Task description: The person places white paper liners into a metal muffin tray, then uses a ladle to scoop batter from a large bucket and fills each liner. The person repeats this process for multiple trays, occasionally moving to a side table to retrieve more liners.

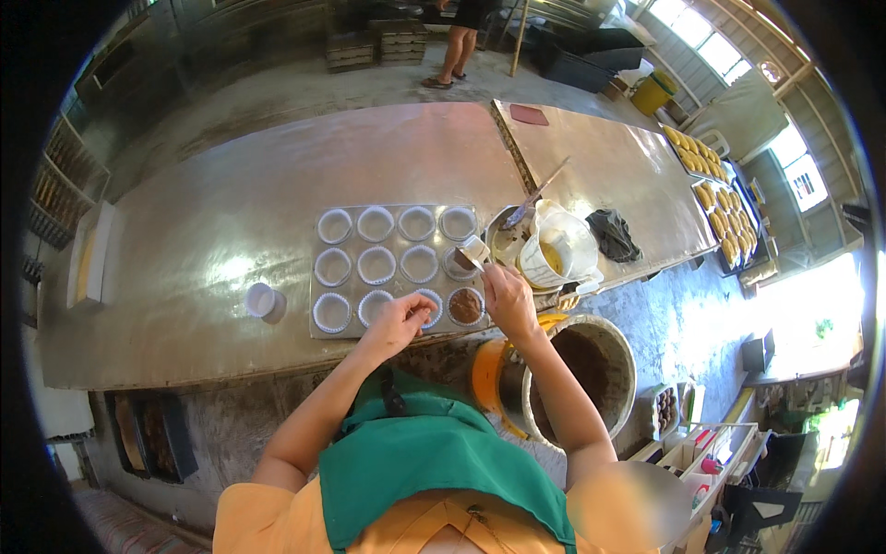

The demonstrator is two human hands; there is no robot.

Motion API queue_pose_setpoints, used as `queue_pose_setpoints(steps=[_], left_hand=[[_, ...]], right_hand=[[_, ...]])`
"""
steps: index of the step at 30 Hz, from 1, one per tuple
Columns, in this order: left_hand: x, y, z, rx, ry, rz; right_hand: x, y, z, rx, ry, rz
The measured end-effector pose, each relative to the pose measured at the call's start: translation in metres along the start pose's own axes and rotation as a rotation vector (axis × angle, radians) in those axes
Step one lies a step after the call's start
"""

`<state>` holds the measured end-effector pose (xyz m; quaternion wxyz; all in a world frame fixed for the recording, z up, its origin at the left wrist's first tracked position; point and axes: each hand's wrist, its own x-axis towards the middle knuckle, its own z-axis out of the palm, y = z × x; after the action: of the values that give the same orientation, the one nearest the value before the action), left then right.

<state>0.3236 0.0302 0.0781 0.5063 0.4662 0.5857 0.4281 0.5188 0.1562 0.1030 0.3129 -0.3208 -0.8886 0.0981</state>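
My right hand [506, 297] grips a small scoop [472, 254] with brown batter on it, held over the right side of a muffin tray [356, 303] lined with several white paper cups [377, 264]. Below the scoop, the front-right cup [466, 307] holds brown batter. My left hand [403, 321] has curled fingers at the front-row cup beside it; what they hold, if anything, is hidden. Right of the tray, a white jug [568, 242] with yellowish contents stands by a metal bowl [506, 231] with a spatula [544, 185] resting across it.
A small white cup [260, 300] stands left of the tray. A dark crumpled bag [614, 235] and trays of long yellow pastries [724, 222] lie rightward. Below the table edge is a large bucket [618, 369]. Another person's legs [457, 51] are beyond the table, near stacked crates [401, 42].
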Motion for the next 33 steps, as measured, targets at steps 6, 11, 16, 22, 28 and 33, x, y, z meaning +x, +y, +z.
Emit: queue_pose_setpoints(steps=[6,11,16,22,28,33], left_hand=[[0.010,0.005,-0.017,0.009,-0.049,0.042],[0.012,0.006,-0.022,0.029,-0.073,0.006],[0.012,0.002,-0.022,0.116,-0.076,-0.003],[0.013,-0.004,-0.022,0.076,-0.072,0.024],[0.014,-0.004,-0.005,-0.018,-0.122,0.001],[0.009,-0.001,0.031,0.072,-0.227,0.003]], right_hand=[[-0.004,-0.014,-0.007,-0.089,0.027,0.005],[-0.016,-0.018,0.001,-0.105,0.133,0.029],[-0.026,-0.014,0.019,-0.099,0.130,0.063],[-0.030,-0.010,0.019,0.400,0.308,0.613],[-0.024,-0.006,0.001,1.578,0.497,1.103],[-0.016,-0.006,-0.029,1.984,0.411,1.059]])
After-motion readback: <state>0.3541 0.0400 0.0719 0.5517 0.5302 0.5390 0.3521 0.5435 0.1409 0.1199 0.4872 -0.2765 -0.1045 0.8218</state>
